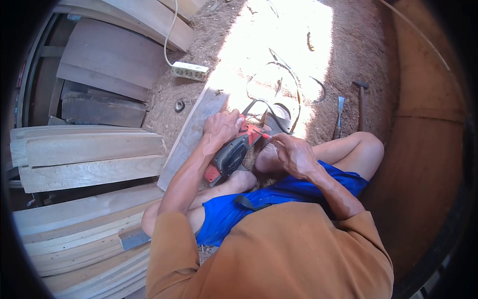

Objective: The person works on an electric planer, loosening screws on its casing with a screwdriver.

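A red and black power tool [231,155] rests tilted across my lower legs, its cord running off from the far end. My left hand [222,126] is closed round the tool's red upper end. In my right hand [295,153] is a thin screwdriver [265,135] with a red handle, its shaft pointing left at the red part of the tool. The tip lies over that part; whether it touches a screw is too small to tell.
A grey board [191,129] lies left of the tool. Stacked planks [94,159] fill the left side. A power strip [190,71], tape roll [179,105], chisel [340,112] and hammer [362,102] lie on the shavings. Looped cable [298,94] lies ahead.
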The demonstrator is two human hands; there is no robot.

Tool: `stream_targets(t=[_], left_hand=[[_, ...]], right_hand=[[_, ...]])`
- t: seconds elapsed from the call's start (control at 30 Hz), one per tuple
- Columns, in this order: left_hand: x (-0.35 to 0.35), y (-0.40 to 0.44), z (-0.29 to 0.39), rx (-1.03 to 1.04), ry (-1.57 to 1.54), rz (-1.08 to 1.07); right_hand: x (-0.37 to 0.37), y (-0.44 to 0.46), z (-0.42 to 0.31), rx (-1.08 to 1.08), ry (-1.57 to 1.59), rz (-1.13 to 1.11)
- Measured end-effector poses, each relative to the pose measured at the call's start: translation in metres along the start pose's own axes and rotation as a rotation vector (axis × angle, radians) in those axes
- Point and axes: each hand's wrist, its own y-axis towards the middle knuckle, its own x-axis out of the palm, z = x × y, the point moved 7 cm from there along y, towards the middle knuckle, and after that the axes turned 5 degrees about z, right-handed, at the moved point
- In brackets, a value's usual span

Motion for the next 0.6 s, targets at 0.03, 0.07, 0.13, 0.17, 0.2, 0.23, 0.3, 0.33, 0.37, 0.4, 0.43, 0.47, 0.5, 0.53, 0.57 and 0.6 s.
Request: stream_targets(t=[0.03, 0.07, 0.13, 0.17, 0.2, 0.23, 0.3, 0.33, 0.37, 0.4, 0.43, 0.47, 0.5, 0.53, 0.57, 0.6], left_hand=[[-0.001, 0.000, 0.001, -0.006, -0.006, -0.016], [-0.001, 0.000, 0.002, -0.014, -0.010, -0.032], [0.002, 0.003, -0.003, 0.005, -0.023, -0.047], [0.005, 0.004, -0.008, 0.013, -0.029, -0.055], [0.010, 0.005, -0.014, 0.062, -0.050, -0.062], [0.014, 0.005, -0.022, 0.113, -0.071, -0.069], [0.015, 0.008, -0.037, 0.088, -0.197, -0.183], [0.008, 0.008, -0.042, 0.010, -0.302, -0.291], [0.007, 0.003, -0.048, -0.074, -0.406, -0.397], [0.007, 0.000, -0.053, 0.000, -0.406, -0.337], [0.014, -0.002, -0.063, -0.070, -0.446, -0.336], [0.023, -0.003, -0.070, -0.139, -0.485, -0.335], [0.030, -0.003, -0.074, -0.206, -0.525, -0.334], [0.033, 0.000, -0.072, -0.157, -0.533, -0.303], [0.037, 0.002, -0.071, -0.109, -0.542, -0.271], [0.033, 0.002, -0.066, -0.061, -0.550, -0.235]], right_hand=[[0.000, 0.000, 0.001, -0.025, -0.003, 0.010], [0.001, 0.000, 0.001, -0.052, -0.006, 0.018], [0.002, 0.002, 0.001, -0.055, -0.022, 0.025], [0.003, 0.003, 0.000, -0.056, -0.030, 0.027], [0.003, 0.002, -0.003, -0.055, -0.025, 0.021], [0.002, 0.002, -0.008, -0.054, -0.022, 0.015], [0.001, 0.001, -0.010, -0.054, 0.000, 0.006], [0.001, 0.001, -0.008, -0.058, 0.020, 0.002], [0.003, 0.001, -0.008, -0.064, 0.041, -0.007], [0.004, 0.000, -0.008, -0.075, 0.040, 0.003], [0.005, 0.000, -0.009, -0.088, 0.041, 0.013], [0.008, 0.000, -0.010, -0.100, 0.042, 0.023], [0.010, 0.001, -0.011, -0.088, 0.065, 0.008], [0.012, 0.000, -0.013, -0.075, 0.084, -0.008], [0.013, -0.001, -0.015, -0.061, 0.102, -0.026], [0.013, -0.002, -0.021, -0.075, 0.126, -0.044]])
